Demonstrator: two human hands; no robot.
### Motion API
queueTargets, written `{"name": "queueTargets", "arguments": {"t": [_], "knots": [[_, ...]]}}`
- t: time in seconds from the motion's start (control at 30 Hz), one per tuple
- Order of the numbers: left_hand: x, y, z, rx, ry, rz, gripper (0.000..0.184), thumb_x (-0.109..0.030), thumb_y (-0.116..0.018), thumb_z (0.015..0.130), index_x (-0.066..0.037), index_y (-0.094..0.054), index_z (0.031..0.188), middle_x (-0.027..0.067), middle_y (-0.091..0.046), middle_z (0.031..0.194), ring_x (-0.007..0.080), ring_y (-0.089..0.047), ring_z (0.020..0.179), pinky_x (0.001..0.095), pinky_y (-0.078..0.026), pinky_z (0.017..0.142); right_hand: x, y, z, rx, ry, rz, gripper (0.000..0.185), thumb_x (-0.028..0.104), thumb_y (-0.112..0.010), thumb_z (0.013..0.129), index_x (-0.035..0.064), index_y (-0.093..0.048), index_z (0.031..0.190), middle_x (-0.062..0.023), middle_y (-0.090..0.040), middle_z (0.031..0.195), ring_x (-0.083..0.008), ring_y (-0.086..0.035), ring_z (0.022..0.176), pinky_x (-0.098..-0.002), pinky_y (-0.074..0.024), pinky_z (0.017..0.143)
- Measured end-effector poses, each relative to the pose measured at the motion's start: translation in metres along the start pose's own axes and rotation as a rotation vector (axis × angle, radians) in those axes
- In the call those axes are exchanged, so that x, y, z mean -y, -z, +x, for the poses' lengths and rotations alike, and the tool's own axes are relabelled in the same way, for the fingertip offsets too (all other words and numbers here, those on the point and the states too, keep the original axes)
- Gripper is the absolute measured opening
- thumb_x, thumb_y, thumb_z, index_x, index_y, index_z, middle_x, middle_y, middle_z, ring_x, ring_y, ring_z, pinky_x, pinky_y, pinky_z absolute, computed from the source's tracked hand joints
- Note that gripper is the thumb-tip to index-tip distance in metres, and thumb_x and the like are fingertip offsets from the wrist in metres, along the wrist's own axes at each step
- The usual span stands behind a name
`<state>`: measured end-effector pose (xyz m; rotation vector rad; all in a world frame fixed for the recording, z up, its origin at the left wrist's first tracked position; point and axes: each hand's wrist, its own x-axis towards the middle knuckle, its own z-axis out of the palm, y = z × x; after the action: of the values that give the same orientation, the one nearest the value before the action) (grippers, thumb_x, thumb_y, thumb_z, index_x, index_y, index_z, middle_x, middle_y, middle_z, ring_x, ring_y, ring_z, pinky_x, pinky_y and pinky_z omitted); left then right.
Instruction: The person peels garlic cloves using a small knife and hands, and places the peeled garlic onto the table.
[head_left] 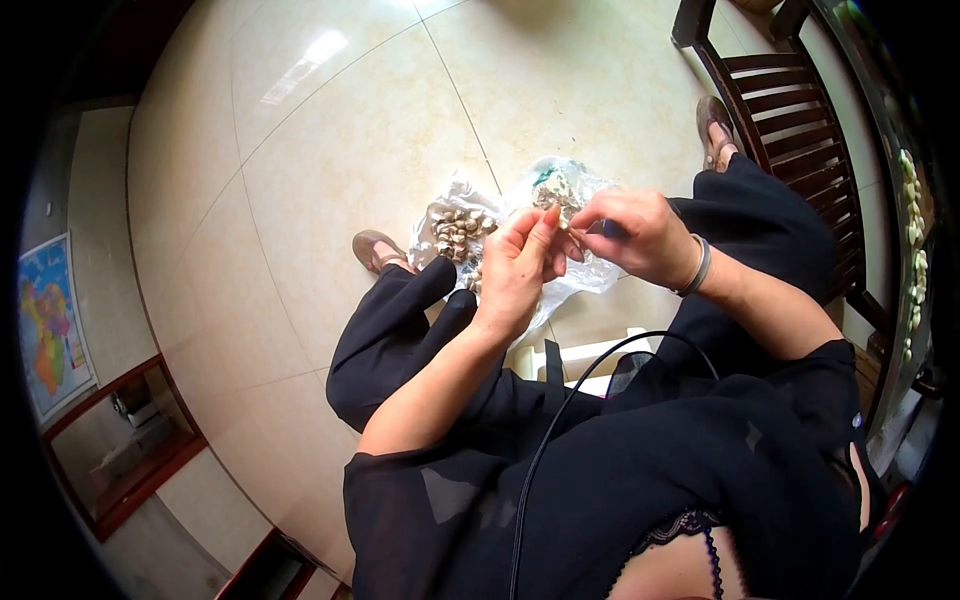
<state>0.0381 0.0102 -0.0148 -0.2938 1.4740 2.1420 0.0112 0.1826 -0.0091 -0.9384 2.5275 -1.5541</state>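
Note:
My left hand [520, 262] is closed, thumb and fingers pinching a small pale piece [563, 226]. My right hand [637, 236] meets it from the right with its fingers bent together at the same piece. A dark patch shows between the right fingers; I cannot make out what it is. Below the hands, on the floor, a clear plastic bag [424, 243] lies spread with several small, rounded, brown-and-white pieces [460, 232] on it. Beside it, another crumpled plastic bag [600, 275] with a green mark holds greyish scraps [553, 193], partly hidden by the hands.
Pale floor tiles [330, 150] surround the bags. A dark slatted wooden chair [785, 125] stands at the right. Rows of small white pieces [914, 240] lie on a surface at the far right. A black cable [535, 470] runs over my clothes. A coloured map [52, 325] hangs at left.

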Motion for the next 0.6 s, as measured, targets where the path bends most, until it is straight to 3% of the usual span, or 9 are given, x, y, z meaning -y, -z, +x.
{"name": "queueTargets", "arguments": {"t": [0.1, 0.23, 0.33, 0.47, 0.6], "knots": [[0.0, -0.002, 0.0, -0.002, -0.02, 0.012, 0.025, -0.026, -0.047, 0.089, -0.003, -0.055, 0.086, 0.0036, -0.058, 0.068, 0.0046, -0.047, 0.053, 0.0146, -0.035, 0.048, 0.005, 0.001, 0.001, -0.004, -0.016, -0.009, 0.012, 0.001, -0.062, 0.067, 0.0027, -0.058, 0.078, -0.0104, -0.06, 0.069, -0.0224, -0.059, 0.059, -0.0257, -0.0454, 0.052], [-0.001, -0.003, -0.001, 0.007, -0.01, 0.005, 0.025, -0.025, -0.046, 0.089, -0.002, -0.055, 0.087, 0.0031, -0.057, 0.068, 0.0046, -0.046, 0.053, 0.0147, -0.035, 0.048, 0.006, 0.002, 0.002, -0.001, -0.052, 0.022, 0.011, 0.002, -0.061, 0.068, 0.0027, -0.057, 0.078, -0.0098, -0.06, 0.068, -0.0192, -0.058, 0.056, -0.0243, -0.0443, 0.05], [0.0, -0.003, -0.001, 0.027, 0.021, -0.009, 0.026, -0.026, -0.044, 0.09, -0.002, -0.054, 0.087, 0.0034, -0.056, 0.067, 0.0048, -0.046, 0.053, 0.0151, -0.036, 0.048, 0.006, 0.004, 0.002, -0.047, -0.128, 0.078, 0.008, 0.002, -0.06, 0.07, 0.0016, -0.057, 0.077, -0.0063, -0.058, 0.063, -0.0087, -0.05, 0.052, -0.0211, -0.04, 0.047], [0.0, 0.003, 0.002, 0.145, 0.084, -0.123, 0.028, -0.028, -0.04, 0.091, -0.003, -0.053, 0.088, 0.004, -0.055, 0.067, 0.0042, -0.044, 0.053, 0.015, -0.032, 0.046, 0.006, 0.008, 0.003, -0.05, -0.244, 0.158, 0.005, 0.002, -0.059, 0.074, 0.001, -0.057, 0.078, -0.0018, -0.053, 0.061, -0.0036, -0.042, 0.05, -0.0187, -0.0341, 0.045], [-0.001, 0.004, 0.001, 0.187, 0.102, -0.2, 0.03, -0.03, -0.04, 0.092, -0.003, -0.053, 0.089, 0.0048, -0.055, 0.067, 0.0046, -0.045, 0.053, 0.0152, -0.031, 0.046, 0.008, 0.011, 0.005, -0.03, -0.252, 0.202, 0.005, 0.003, -0.06, 0.074, 0.0007, -0.057, 0.079, -0.0028, -0.054, 0.062, -0.0047, -0.044, 0.051, -0.019, -0.0357, 0.046]]}}
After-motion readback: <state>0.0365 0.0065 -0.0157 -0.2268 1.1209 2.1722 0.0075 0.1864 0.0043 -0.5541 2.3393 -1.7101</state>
